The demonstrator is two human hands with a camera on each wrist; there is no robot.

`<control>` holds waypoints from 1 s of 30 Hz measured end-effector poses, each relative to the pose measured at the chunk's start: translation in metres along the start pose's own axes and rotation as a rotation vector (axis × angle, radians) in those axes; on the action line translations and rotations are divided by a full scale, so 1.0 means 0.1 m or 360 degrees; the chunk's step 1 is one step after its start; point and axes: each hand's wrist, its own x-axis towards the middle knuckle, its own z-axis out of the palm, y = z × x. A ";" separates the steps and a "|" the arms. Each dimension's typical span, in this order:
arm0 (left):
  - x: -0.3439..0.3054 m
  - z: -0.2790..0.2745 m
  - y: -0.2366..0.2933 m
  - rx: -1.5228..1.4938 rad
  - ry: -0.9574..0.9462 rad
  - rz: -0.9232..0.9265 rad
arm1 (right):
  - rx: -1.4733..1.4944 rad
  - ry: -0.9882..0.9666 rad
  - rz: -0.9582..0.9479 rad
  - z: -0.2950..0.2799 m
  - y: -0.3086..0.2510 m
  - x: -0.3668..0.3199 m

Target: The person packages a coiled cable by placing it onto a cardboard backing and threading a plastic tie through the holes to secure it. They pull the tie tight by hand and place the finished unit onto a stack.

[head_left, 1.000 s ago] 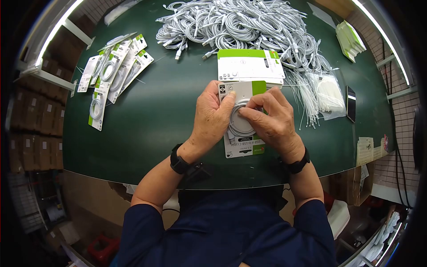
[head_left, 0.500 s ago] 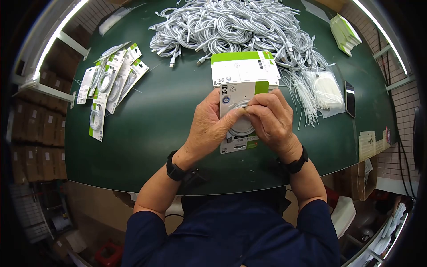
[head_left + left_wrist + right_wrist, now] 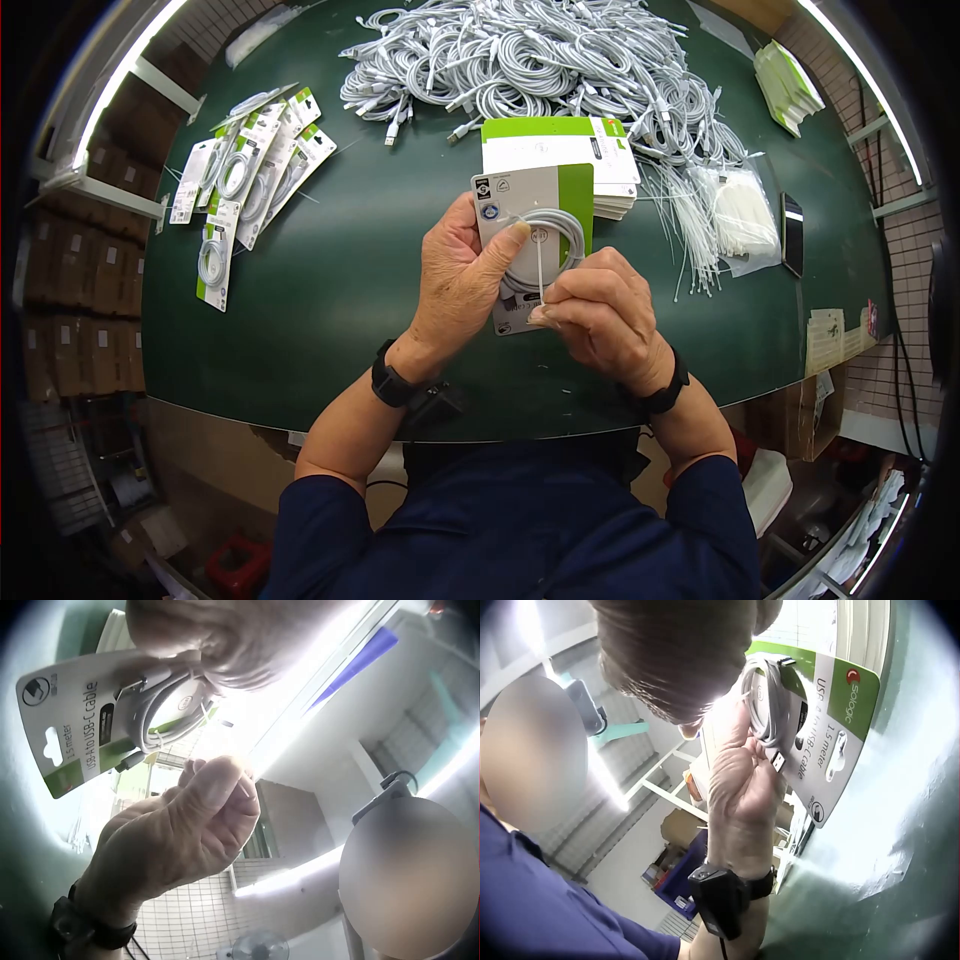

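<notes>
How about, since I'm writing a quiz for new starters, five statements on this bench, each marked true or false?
1. The left hand grips a card. True.
2. The right hand grips the phone. False: it pinches a thin white tie; the phone lies on the table.
3. The cable pile is farther from the person than the card stack. True.
4. The coil at the held card is black. False: it is white.
5. The held card reads "1.5 meter". True.
</notes>
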 end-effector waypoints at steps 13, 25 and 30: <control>-0.01 0.01 0.02 0.0014 0.0004 0.0011 | 0.0296 -0.0012 0.0144 0.04 -0.01 -0.02; -0.06 0.05 -0.07 0.0039 -0.0057 -0.0032 | 0.0057 0.0014 0.0136 0.02 0.11 -0.06; -0.10 0.09 -0.13 0.0098 -0.0080 -0.0052 | -0.0003 0.0176 0.0262 0.03 0.16 -0.06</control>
